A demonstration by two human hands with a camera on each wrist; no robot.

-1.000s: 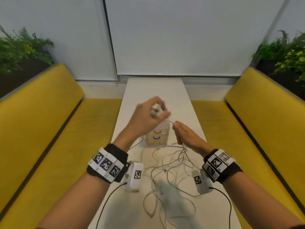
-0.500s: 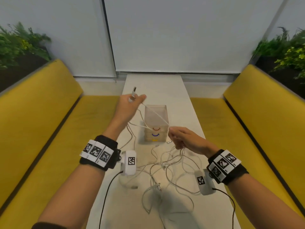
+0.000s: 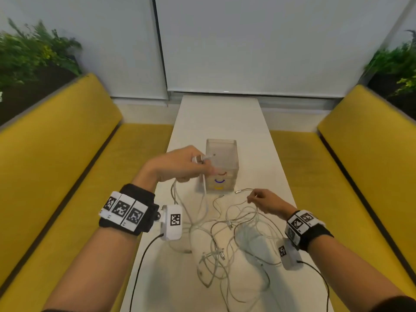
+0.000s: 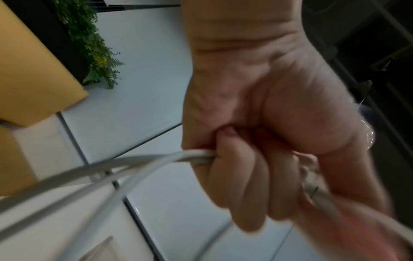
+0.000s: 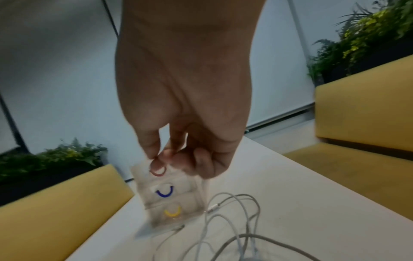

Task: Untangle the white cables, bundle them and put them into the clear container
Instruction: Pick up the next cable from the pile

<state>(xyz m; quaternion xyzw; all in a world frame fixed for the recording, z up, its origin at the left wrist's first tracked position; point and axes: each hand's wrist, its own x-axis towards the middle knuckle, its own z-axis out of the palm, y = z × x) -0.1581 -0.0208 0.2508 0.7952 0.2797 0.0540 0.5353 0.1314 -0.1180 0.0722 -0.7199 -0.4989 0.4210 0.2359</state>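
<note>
A tangle of thin white cables (image 3: 227,230) lies on the white table (image 3: 225,113) between my forearms. The clear container (image 3: 225,152), a small stack of drawers with red, blue and yellow handles, stands just beyond it and also shows in the right wrist view as the container (image 5: 185,199). My left hand (image 3: 201,170) hovers at the container's front left, fist closed round a thicker white cable (image 4: 138,163) whose plug end (image 3: 198,159) sticks out above the fingers. My right hand (image 3: 254,196) is low over the table right of the container and pinches a thin cable (image 3: 244,190); in the right wrist view the right hand (image 5: 159,159) has its fingertips pressed together.
Yellow benches (image 3: 56,154) run along both sides of the narrow table, the right one (image 3: 360,158) close to my right arm. Planters with green plants (image 3: 33,57) sit behind them. Black wrist-camera leads (image 3: 144,255) trail off the table's near edge.
My left hand has come down and rightward from its raised position to the container's front. The taut cable stretch between the hands is gone. My right hand has dropped slightly right.
</note>
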